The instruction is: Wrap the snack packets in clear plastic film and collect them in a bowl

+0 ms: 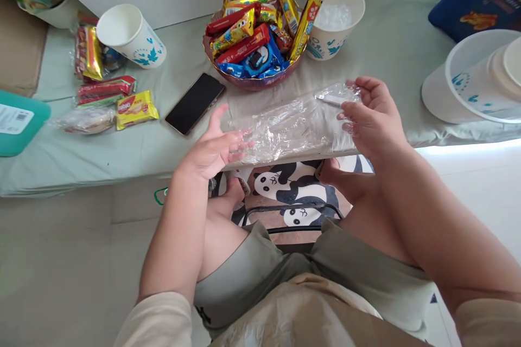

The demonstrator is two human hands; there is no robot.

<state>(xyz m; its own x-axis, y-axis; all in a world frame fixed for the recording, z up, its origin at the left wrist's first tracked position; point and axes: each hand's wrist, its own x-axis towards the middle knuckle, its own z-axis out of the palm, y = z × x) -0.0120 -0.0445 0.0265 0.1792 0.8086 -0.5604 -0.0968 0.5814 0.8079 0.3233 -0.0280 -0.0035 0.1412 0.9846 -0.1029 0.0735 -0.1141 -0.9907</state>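
A crinkled clear plastic bag (pixel 291 124) is stretched between my two hands above the front edge of the pale green surface (pixel 122 146). My left hand (pixel 214 146) grips its left end with curled fingers. Pinching the right end near a white strip is my right hand (pixel 368 114). Just behind the bag sits a dark red bowl (pixel 254 82) heaped with wrapped snack bars and blue biscuit packs.
A black phone (pixel 194 103) lies left of the bowl. Loose snack packets (pixel 136 109) and a tipped paper cup (pixel 130 35) are further left. Another paper cup (pixel 336 19) stands behind the bowl; stacked paper cups (pixel 476 81) lie right. A teal box (pixel 18 122) sits far left.
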